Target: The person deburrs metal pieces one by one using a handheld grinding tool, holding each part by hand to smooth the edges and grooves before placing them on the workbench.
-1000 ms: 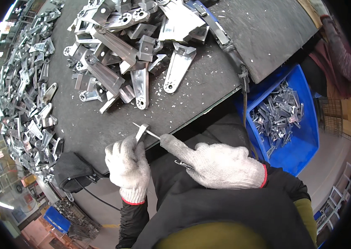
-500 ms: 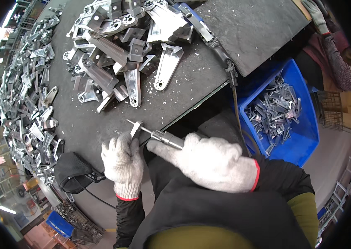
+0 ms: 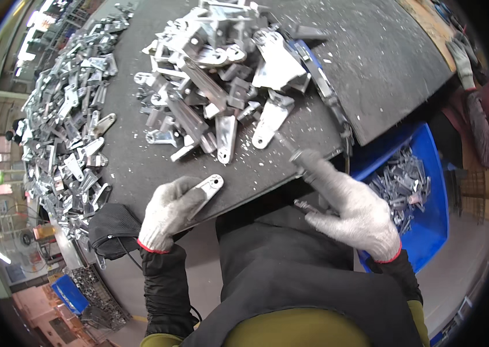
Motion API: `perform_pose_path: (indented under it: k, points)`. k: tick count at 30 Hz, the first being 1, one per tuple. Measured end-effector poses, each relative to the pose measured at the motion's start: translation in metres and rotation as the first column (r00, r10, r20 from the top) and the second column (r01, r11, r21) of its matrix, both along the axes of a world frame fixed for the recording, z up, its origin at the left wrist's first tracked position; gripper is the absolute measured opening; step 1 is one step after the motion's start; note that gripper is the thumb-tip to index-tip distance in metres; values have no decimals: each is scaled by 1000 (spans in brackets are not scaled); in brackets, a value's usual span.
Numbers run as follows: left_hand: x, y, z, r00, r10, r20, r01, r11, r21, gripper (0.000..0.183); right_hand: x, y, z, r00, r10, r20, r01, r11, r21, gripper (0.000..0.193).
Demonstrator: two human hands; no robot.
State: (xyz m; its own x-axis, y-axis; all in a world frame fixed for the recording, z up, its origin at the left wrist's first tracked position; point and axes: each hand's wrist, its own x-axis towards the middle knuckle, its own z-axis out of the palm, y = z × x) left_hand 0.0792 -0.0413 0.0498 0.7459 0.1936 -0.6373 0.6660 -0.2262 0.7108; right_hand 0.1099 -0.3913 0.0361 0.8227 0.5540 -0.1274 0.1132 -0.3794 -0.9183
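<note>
My left hand [image 3: 166,213], in a white knit glove with a red cuff, is closed around a silver metal bracket [image 3: 210,186]. The bracket's rounded end, with a dark hole, sticks out past the fingers at the table's near edge. To its right, apart from the bracket, my gloved right hand [image 3: 360,214] is closed on a silver hand tool [image 3: 299,155] with a thin pointed bit. Motion smears the tool and the fingers near it. Beyond both hands lies a heap of metal brackets [image 3: 198,87], with one loose bracket [image 3: 270,122] at its near right side.
A blue-handled tool with a dark cord [image 3: 325,87] lies right of the heap. The blue bin [image 3: 438,202] at right holds many small metal parts. More brackets [image 3: 71,133] cover the table's left side, beside a black mesh pouch [image 3: 111,228]. Another person's gloved hand [image 3: 461,63] is at far right.
The tool's bit was in the bracket's end; now they are apart. My right hand has moved right with the tool. My left hand has turned the bracket, and the view has shifted.
</note>
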Motion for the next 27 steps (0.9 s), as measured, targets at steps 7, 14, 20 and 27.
perform_pose_path:
  k: [7, 14, 20, 27]
  points:
    - [27, -16, 32, 731, 301, 612, -346, 937, -48, 23, 48, 24, -21, 892, -318, -322, 434, 801, 412, 109]
    - [159, -23, 42, 323, -181, 929, -398, 865, 306, 39, 45, 29, -49, 920, -322, -222, 387, 835, 392, 113]
    - [159, 21, 30, 309, -356, 882, -364, 812, 455, 48, 38, 21, -88, 894, -439, -92, 448, 861, 242, 114]
    - [141, 224, -8, 912, -402, -84, 42, -114, 993, 42, 44, 24, -62, 854, -135, 503, 185, 981, -50, 105]
